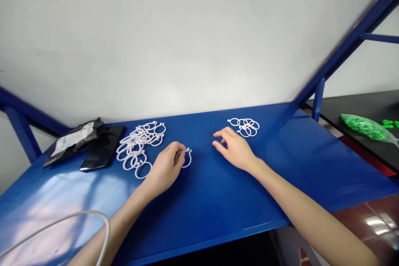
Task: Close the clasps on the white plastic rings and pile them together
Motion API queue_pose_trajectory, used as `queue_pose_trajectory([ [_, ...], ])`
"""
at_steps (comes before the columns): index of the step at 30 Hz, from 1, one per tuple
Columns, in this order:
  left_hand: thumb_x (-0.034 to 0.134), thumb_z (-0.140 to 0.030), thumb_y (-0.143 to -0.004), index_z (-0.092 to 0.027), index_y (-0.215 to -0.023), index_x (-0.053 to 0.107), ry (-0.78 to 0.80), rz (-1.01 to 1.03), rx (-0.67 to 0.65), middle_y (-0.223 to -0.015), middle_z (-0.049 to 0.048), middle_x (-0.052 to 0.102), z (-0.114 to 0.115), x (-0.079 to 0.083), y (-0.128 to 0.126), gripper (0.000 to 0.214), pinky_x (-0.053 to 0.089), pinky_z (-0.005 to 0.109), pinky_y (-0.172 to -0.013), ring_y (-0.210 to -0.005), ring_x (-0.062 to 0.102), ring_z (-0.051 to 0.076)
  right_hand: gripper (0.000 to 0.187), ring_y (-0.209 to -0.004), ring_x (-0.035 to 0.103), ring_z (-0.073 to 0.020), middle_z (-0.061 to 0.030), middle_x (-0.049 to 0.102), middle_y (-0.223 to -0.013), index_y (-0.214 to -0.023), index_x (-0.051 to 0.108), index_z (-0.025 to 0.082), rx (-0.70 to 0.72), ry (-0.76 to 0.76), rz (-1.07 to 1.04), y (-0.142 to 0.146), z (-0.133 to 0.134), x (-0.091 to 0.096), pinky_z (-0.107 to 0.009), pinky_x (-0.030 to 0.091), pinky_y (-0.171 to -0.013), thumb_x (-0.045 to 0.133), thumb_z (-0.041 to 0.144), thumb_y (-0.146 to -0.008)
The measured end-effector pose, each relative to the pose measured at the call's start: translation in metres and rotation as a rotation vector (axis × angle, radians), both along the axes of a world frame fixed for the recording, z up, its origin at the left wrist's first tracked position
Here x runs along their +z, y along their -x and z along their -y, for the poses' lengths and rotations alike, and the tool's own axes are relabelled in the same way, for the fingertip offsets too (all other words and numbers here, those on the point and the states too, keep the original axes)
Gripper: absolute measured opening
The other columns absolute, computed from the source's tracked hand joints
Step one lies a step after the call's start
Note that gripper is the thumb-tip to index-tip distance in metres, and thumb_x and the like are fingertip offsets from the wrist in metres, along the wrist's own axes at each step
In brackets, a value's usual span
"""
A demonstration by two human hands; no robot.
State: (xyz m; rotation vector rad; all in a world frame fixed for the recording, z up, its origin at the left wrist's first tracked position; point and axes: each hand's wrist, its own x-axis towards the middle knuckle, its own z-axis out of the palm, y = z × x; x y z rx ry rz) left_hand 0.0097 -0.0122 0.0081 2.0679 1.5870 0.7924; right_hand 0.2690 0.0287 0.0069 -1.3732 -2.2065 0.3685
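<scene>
Blue metal worktop (218, 199) is set against a plain white wall (174, 37), with blue frame struts (346, 45) running up at both sides. One white ring (188, 158) is pinched at its upper edge by the fingers (176, 149) of the left hand (164, 169). The ring's loop sticks out to the right of the fingertips and lies low over the worktop; contact with the surface cannot be told. The left hand is curled with knuckles up, and its forearm is angled in from the lower left.

The right hand (236, 148) is held palm down just right of the ring and apart from it. Its fingers (222, 134) are released and loosely spread, pointing left, and nothing is gripped. The right forearm is stretched in from the lower right corner.

A small pile of rings (245, 126) is seen just beyond the right hand, near its knuckles and not touched. A large pile of rings (139, 145) is spread just left of the left hand.

Further left, a black phone (102, 151) is laid flat, with a black labelled bag (72, 139) beside it. A white cable (79, 215) is looped across the lower left corner. At far right, a green bag (364, 126) is placed on a separate black table (355, 106).
</scene>
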Motion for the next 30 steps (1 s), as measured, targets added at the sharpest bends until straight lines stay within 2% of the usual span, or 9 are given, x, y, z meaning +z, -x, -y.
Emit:
queue_pose_trajectory([
  [3,0.047,-0.031,-0.100,-0.022,-0.093,0.059,0.070,0.129,-0.074,-0.077,-0.0018,0.063,0.009,0.002,-0.013,0.017,0.044,0.026,-0.061,-0.064,0.057,0.015,0.022,-0.106,0.068,-0.0205,-0.0063,0.068,-0.120,-0.118,0.065,0.022,0.249,0.091,-0.184,0.019,0.018,-0.002,-0.035,0.055,-0.091,0.063,0.032,-0.099],
  [5,0.049,-0.031,-0.100,-0.022,-0.091,0.060,0.075,0.179,-0.085,-0.078,-0.0015,0.064,0.014,0.001,-0.020,0.018,0.044,0.026,-0.061,-0.065,0.058,0.014,0.016,-0.105,0.068,-0.0199,-0.0046,0.072,-0.113,-0.110,0.066,0.022,0.315,0.179,-0.274,0.027,0.027,-0.002,-0.035,0.054,-0.091,0.065,0.031,-0.098],
  [8,0.051,-0.029,-0.099,-0.021,-0.090,0.062,0.025,0.192,-0.091,-0.078,-0.0013,0.064,0.019,-0.001,-0.025,0.017,0.044,0.025,-0.061,-0.066,0.057,0.014,0.008,-0.092,0.070,-0.0176,-0.0021,0.075,-0.100,-0.098,0.067,0.022,0.307,0.321,-0.393,0.032,0.033,0.001,-0.031,0.054,-0.084,0.065,0.030,-0.096],
  [12,0.052,-0.029,-0.099,-0.021,-0.090,0.062,-0.031,0.189,-0.093,-0.078,-0.0008,0.065,0.021,-0.002,-0.025,0.016,0.045,0.025,-0.062,-0.066,0.057,0.014,0.013,-0.079,0.067,-0.0155,-0.0001,0.074,-0.087,-0.094,0.068,0.021,0.246,0.494,-0.501,0.032,0.032,0.003,-0.027,0.052,-0.072,0.067,0.033,-0.094],
  [18,0.052,-0.035,-0.101,-0.021,-0.098,0.063,0.064,0.286,-0.110,-0.091,0.0030,0.071,0.020,-0.005,-0.023,0.019,0.051,0.027,-0.069,-0.077,0.066,0.015,0.021,-0.073,0.067,-0.0150,0.0001,0.069,-0.080,-0.094,0.065,0.019,0.255,0.687,-0.691,0.032,0.029,-0.002,-0.028,0.054,-0.069,0.069,0.039,-0.092],
  [21,0.053,-0.039,-0.101,-0.021,-0.102,0.063,0.102,0.329,-0.097,-0.095,0.0038,0.072,0.020,-0.006,-0.022,0.020,0.052,0.028,-0.070,-0.080,0.068,0.016,0.018,-0.069,0.068,-0.0137,0.0006,0.069,-0.081,-0.096,0.064,0.019,0.255,0.669,-0.706,0.032,0.029,-0.001,-0.028,0.054,-0.067,0.069,0.036,-0.092],
  [26,0.054,-0.040,-0.100,-0.020,-0.098,0.065,0.140,0.372,-0.089,-0.092,0.0034,0.072,0.020,-0.004,-0.023,0.023,0.053,0.027,-0.068,-0.078,0.067,0.016,0.012,-0.069,0.066,-0.0136,0.0011,0.071,-0.080,-0.095,0.065,0.021,0.241,0.493,-0.492,0.031,0.033,0.006,-0.026,0.049,-0.064,0.064,0.033,-0.097],
  [30,0.055,-0.039,-0.099,-0.021,-0.095,0.066,0.129,0.326,-0.095,-0.083,0.0009,0.070,0.019,-0.002,-0.023,0.022,0.049,0.025,-0.062,-0.069,0.062,0.014,0.013,-0.085,0.070,-0.0165,-0.0021,0.075,-0.100,-0.102,0.066,0.023,0.286,0.291,-0.287,0.029,0.035,0.007,-0.029,0.051,-0.073,0.056,0.030,-0.103],
])
